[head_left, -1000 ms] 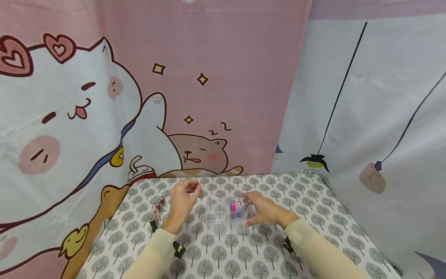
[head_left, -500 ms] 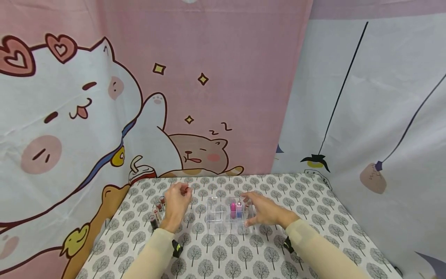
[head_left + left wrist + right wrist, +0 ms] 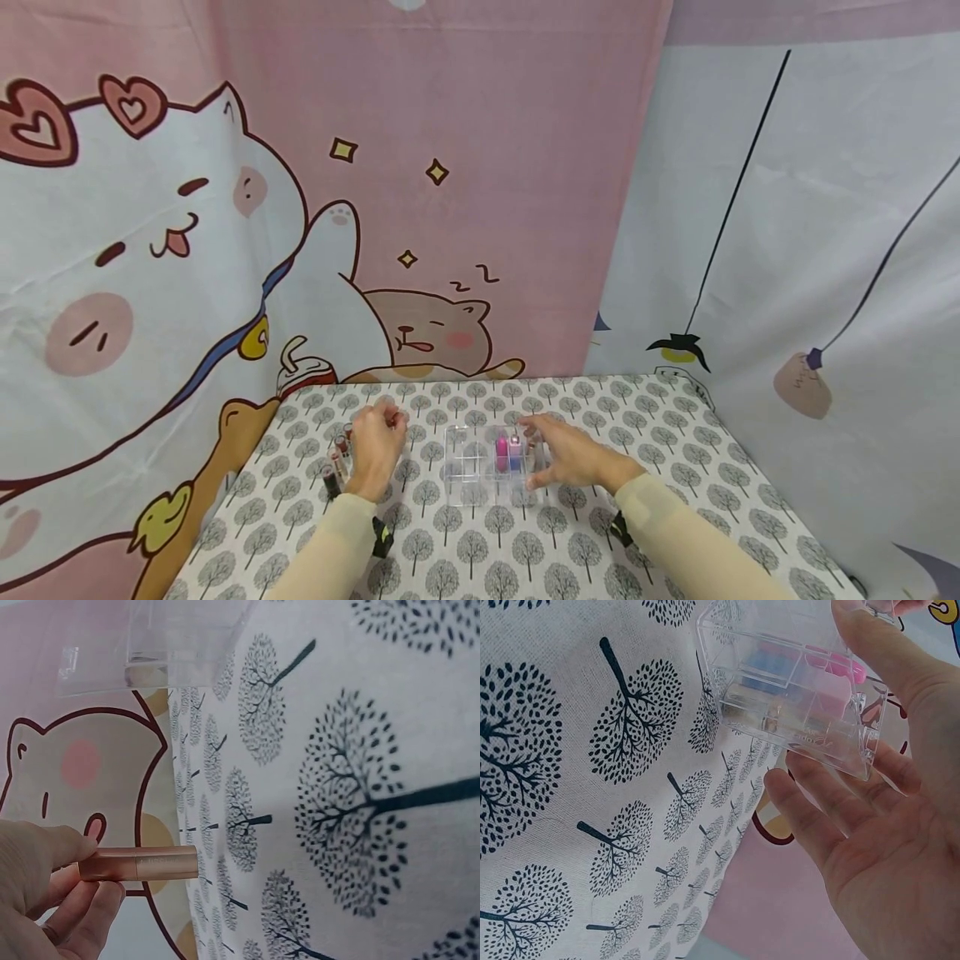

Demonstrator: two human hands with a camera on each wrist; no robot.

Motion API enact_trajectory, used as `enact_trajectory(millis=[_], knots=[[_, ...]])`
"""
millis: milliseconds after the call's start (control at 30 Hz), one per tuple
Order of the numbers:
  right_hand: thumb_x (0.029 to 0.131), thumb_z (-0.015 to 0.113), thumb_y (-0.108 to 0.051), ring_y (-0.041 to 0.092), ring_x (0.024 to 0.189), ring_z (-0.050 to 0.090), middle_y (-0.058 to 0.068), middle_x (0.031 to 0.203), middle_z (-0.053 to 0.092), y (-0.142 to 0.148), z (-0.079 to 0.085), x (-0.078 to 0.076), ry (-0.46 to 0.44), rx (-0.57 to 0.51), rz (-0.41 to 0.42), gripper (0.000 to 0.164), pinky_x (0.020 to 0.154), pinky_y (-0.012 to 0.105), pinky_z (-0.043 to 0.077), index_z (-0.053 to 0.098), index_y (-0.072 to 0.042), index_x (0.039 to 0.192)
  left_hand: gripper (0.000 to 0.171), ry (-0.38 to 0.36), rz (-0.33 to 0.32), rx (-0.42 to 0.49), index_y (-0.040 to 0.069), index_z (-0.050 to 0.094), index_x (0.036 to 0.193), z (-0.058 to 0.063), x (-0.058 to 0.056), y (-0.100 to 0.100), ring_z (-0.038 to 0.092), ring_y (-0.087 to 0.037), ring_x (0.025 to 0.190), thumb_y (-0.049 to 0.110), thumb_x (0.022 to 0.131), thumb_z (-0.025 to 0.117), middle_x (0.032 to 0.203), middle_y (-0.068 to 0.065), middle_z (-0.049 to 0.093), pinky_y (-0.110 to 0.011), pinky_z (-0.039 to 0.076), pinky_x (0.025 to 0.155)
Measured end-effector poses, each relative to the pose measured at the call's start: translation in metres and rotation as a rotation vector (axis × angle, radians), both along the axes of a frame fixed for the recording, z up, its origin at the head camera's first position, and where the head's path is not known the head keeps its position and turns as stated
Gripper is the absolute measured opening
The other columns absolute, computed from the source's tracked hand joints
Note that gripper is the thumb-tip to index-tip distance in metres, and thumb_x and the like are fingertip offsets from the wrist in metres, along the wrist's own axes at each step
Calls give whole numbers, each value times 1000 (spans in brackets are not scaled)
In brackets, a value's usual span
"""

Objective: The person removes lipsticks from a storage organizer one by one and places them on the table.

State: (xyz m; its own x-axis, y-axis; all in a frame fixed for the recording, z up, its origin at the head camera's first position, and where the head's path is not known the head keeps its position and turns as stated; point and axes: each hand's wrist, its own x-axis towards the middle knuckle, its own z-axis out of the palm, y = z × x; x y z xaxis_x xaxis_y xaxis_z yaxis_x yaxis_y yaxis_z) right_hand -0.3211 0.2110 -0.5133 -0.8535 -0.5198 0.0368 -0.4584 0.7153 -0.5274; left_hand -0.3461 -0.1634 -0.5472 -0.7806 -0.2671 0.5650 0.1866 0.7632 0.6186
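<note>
My left hand (image 3: 375, 452) pinches a copper-coloured lipstick (image 3: 150, 864) between thumb and fingers. In the left wrist view its tube points sideways out of the fingertips, above the cloth. My right hand (image 3: 573, 454) grips the right end of a clear divided organizer (image 3: 462, 476), thumb on the near side and fingers on the far side. Inside the organizer's right part stand a bright pink tube (image 3: 502, 454) and a pink-and-blue tube (image 3: 514, 454). The right wrist view also shows a gold-toned tube (image 3: 808, 733) there, seen through the clear wall. The left compartments hold nothing visible.
Left of my left hand, several lipsticks stand in a row, the nearest a dark one (image 3: 330, 482); the hand partly covers the farther ones. A tree-print cloth (image 3: 480, 550) covers the table. Behind it hangs a pink cartoon curtain (image 3: 510, 208), with a pale one at right.
My left hand has drawn away from the organizer, leftward and slightly nearer me, keeping its hold on the lipstick. The right hand and the organizer have stayed put.
</note>
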Motion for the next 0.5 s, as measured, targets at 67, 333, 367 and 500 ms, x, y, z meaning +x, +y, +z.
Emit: enact_trajectory(millis=[67,333,367,500], knots=[[84,105,-39,38,147,69,13,164,67,0,0,0,3,1,2,116,128,72,55,42,-15,178,6,-14,7,-5,-2,84,99,-2,0,0,76,-36,84,0,96,88,94,-20,79,-52,68,76],[84,105,-41,36,146,70,10,164,67,0,-2,1,-7,5,-5,115,127,70,57,43,-16,177,5,-51,26,-13,-1,82,97,-11,-3,-3,75,-37,85,-1,95,87,95,-22,77,-51,67,74],[84,105,-41,36,146,70,10,164,67,0,-2,0,-7,5,-7,115,127,70,57,43,-16,178,5,-50,29,-17,-1,82,96,-12,-3,-3,74,-38,85,-1,95,87,94,-22,77,-51,67,74],[84,105,-39,36,146,70,10,164,67,1,-1,0,-5,7,-13,116,128,70,57,42,-18,179,5,-47,25,-23,-1,82,97,-12,-4,-3,74,-37,83,0,96,87,95,-22,77,-51,67,72]])
